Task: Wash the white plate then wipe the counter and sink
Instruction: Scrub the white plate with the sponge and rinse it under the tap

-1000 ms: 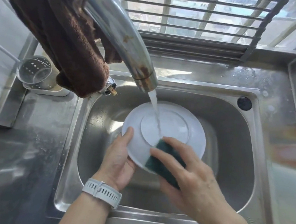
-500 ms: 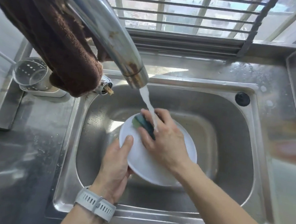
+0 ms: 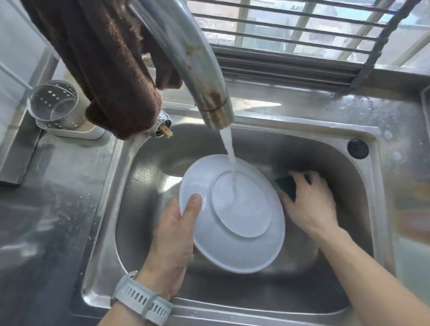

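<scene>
Sink (image 3: 348,296): left hand (image 3: 174,241) grips plate (image 3: 232,215); right hand (image 3: 311,199) beside, holding sponge (image 3: 287,186).

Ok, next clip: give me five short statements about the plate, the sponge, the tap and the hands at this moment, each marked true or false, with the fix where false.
1. Water from the curved steel tap runs onto the round white plate. True.
2. The right hand presses the dark green sponge on the plate's centre. False: the hand holds the sponge beside the plate's right edge, off its centre.
3. The left hand grips the plate's rim, thumb on top. True.
4. The plate lies flat on the floor of the stainless steel sink. False: it is held tilted above the basin.
5. The brown towel lies in the sink. False: it hangs by the tap, at upper left.
</scene>
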{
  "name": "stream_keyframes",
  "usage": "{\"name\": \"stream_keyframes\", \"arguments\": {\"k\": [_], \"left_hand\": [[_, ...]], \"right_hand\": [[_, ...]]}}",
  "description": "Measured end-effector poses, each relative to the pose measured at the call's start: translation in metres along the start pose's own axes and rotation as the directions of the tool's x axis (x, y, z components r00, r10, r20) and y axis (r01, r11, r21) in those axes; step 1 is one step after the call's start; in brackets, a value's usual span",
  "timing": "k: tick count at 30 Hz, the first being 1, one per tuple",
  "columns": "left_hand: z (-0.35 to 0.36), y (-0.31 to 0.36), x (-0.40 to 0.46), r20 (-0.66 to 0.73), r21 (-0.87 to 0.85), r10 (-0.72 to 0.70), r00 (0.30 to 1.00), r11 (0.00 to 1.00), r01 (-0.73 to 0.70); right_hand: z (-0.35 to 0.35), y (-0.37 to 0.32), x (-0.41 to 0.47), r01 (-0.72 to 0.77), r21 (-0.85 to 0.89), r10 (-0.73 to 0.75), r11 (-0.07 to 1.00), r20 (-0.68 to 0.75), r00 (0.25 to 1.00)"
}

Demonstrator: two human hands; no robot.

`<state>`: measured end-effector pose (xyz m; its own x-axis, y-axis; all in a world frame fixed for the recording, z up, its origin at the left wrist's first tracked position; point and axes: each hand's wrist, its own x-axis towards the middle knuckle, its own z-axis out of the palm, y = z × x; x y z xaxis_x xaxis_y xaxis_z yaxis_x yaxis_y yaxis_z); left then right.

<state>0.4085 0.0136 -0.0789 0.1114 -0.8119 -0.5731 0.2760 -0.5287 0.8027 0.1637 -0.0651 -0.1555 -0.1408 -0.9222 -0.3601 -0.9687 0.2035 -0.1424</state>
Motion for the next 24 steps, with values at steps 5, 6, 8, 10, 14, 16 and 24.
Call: {"name": "stream_keyframes", "arguments": {"k": [5, 6, 8, 10, 14, 16, 24], "left_hand": [[-0.001, -0.002, 0.003, -0.029, 0.314, 0.179, 0.983, 0.935, -0.161], [0.001, -0.002, 0.002, 0.000, 0.418, 0.244, 0.970, 0.881, -0.221], [0.007, -0.002, -0.003, 0.119, 0.593, 0.358, 0.926, 0.722, -0.355], [0.016, -0.005, -0.012, 0.262, 0.659, 0.399, 0.879, 0.591, -0.465], [0.023, -0.021, -0.015, 0.441, 0.741, 0.314, 0.841, 0.401, -0.538], [0.021, -0.024, -0.013, 0.493, 0.759, 0.223, 0.841, 0.363, -0.541], [0.002, -0.024, 0.020, -0.004, 0.906, 0.289, 0.957, 0.405, -0.119]], "right_hand": [[-0.025, -0.038, -0.053, -0.102, 0.629, 0.113, 0.770, 0.023, 0.993], [-0.035, -0.051, -0.066, -0.173, 0.777, 0.112, 0.605, 0.132, 0.985], [-0.052, -0.072, -0.082, -0.332, 0.900, 0.026, 0.283, 0.339, 0.940], [-0.058, -0.083, -0.081, -0.417, 0.894, -0.048, 0.160, 0.429, 0.902], [-0.048, -0.090, -0.065, -0.450, 0.867, 0.094, 0.215, 0.440, 0.893], [-0.040, -0.083, -0.062, -0.402, 0.882, 0.199, 0.244, 0.360, 0.911], [-0.034, -0.049, -0.079, -0.300, 0.952, 0.279, 0.067, 0.271, 0.921]]}}
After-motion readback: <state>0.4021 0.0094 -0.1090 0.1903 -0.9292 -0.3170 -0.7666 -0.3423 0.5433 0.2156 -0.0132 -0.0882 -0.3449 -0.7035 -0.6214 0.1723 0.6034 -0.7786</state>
